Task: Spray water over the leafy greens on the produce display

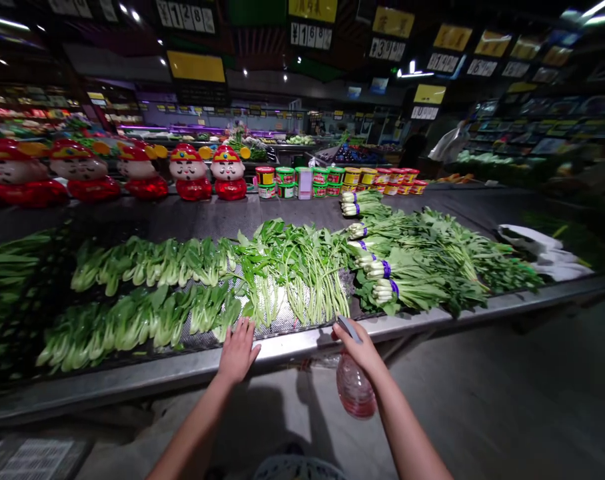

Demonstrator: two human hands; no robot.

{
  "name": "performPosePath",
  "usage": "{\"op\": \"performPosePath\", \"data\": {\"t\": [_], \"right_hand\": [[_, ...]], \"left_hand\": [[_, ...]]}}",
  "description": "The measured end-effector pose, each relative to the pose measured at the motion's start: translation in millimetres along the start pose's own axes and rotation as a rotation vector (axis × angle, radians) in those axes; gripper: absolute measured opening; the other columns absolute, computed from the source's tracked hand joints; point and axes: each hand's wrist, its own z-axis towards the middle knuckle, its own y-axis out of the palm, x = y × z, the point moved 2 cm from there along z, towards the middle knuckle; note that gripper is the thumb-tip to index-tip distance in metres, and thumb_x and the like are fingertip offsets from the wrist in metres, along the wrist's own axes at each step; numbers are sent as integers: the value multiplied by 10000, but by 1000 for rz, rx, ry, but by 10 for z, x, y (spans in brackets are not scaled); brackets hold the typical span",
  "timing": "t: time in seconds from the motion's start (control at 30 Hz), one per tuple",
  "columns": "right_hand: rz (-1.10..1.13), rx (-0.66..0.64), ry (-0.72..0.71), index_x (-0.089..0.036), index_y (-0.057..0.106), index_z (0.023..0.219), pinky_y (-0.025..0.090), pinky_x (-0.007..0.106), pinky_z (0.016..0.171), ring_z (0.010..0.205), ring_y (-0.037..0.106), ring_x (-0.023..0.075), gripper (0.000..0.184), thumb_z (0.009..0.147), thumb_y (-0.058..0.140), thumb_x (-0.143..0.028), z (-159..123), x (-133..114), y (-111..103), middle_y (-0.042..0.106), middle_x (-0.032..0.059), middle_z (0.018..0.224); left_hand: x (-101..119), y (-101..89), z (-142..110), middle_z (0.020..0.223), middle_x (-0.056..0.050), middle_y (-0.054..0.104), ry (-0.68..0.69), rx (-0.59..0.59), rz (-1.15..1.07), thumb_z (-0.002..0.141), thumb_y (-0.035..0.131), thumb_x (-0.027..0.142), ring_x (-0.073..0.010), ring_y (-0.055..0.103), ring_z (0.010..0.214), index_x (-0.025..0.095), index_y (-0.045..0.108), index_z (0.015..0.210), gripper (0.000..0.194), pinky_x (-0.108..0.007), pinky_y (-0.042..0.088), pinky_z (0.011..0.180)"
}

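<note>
Pink-tinted clear plastic: a bottle (356, 392) hangs from the right hand (361, 345) at the surface's (282, 207) front edge.
Taking twelve as straight ahead of the person, the right fingers curl round its grey head (350, 329), which points towards eleven; the long axis is nearly upright, base below the metal rim (292, 345). Long-stalked greens (312, 273) lie close by, at eleven from those fingers, the right hand being the nearer to their right-hand stalks. At nine, the left hand (236, 352) rests flat, fingers extended, holding nothing; I can't tell whether it touches the bok choy (157, 317). Purple-banded bundles (382, 290) sit at one, red figurines (228, 175) between ten and eleven.
</note>
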Motion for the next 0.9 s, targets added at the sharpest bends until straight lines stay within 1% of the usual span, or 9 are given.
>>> {"op": "performPosePath", "data": {"t": [0.1,0.2,0.3,0.37,0.47,0.53,0.6,0.73,0.9], "right_hand": [[38,-87,-21,-184,661,829,479,333,758,768,624,223,421,782,498,-569,-18,-56,88,680,63,765],[12,-93,-24,-186,662,830,476,343,780,794,622,232,416,786,491,-562,-57,-40,230,679,73,788],[16,-75,-51,-181,661,940,463,355,846,899,618,244,412,792,497,-529,-96,3,387,684,93,908],[14,-80,-66,-181,658,978,461,351,859,936,613,243,404,806,491,-505,-110,17,470,680,97,961],[-9,-130,-77,-188,666,954,479,351,817,867,625,235,377,822,473,-485,-112,4,548,686,82,894],[-16,-166,-83,-196,674,932,484,362,807,849,627,237,364,824,468,-477,-109,-12,579,691,74,868],[-14,-181,-73,-198,679,939,478,379,833,885,625,245,363,816,476,-472,-108,-17,598,695,78,900],[-2,-150,-39,-196,672,995,455,389,893,952,612,247,391,789,506,-483,-82,-40,598,691,85,972],[16,-157,-100,-184,667,943,477,369,828,814,621,226,390,812,479,-500,87,-241,534,683,74,822]], "left_hand": [[-67,-6,-22,1464,-131,333,-68,43,0,883,332,462,-268,202,1383,109,354,1377,607,-470,197,1117],[-132,-21,-63,1467,-149,321,-137,58,2,888,317,463,-281,188,1386,95,343,1380,616,-498,181,1116],[-195,-29,-114,1477,-150,297,-175,35,4,888,317,457,-290,181,1387,96,327,1388,617,-533,150,1113],[-239,-26,-145,1480,-149,289,-199,18,8,888,317,455,-290,180,1387,98,325,1389,616,-535,142,1113],[-295,-10,-182,1471,-157,306,-233,4,10,882,327,467,-294,192,1383,98,348,1380,620,-517,152,1114],[-315,-1,-195,1465,-156,320,-233,-2,9,879,335,471,-291,198,1382,98,360,1374,621,-498,152,1119],[-325,4,-202,1465,-148,324,-226,-11,7,879,338,468,-285,198,1382,99,362,1374,618,-484,144,1125],[-333,9,-209,1468,-141,322,-225,-18,-6,880,342,466,-274,190,1386,102,357,1376,616,-470,134,1130],[-342,29,-217,1471,-135,317,-217,-10,-12,884,334,458,-265,177,1390,113,354,1379,604,-468,126,1133]]}}
